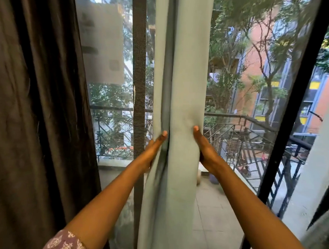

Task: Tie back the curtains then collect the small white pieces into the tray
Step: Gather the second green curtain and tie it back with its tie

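Curtains were seen in two colours: a dark brown curtain [37, 98] hung along the left edge of the window, and a pale blue curtain [178, 106] was gathered into a column at the middle. The gathered column was pressed between two hands. The left hand [152, 150] was laid flat against its left side with fingers [164, 134] straight. The right hand [206, 147] was held against its right side, thumb extended; the other fingers were hidden behind the fabric. A balcony railing [254, 133] was visible beyond.

Fingers of both hands [179, 146] hidden behind the pale curtain [186, 87], its top and hem cut off.
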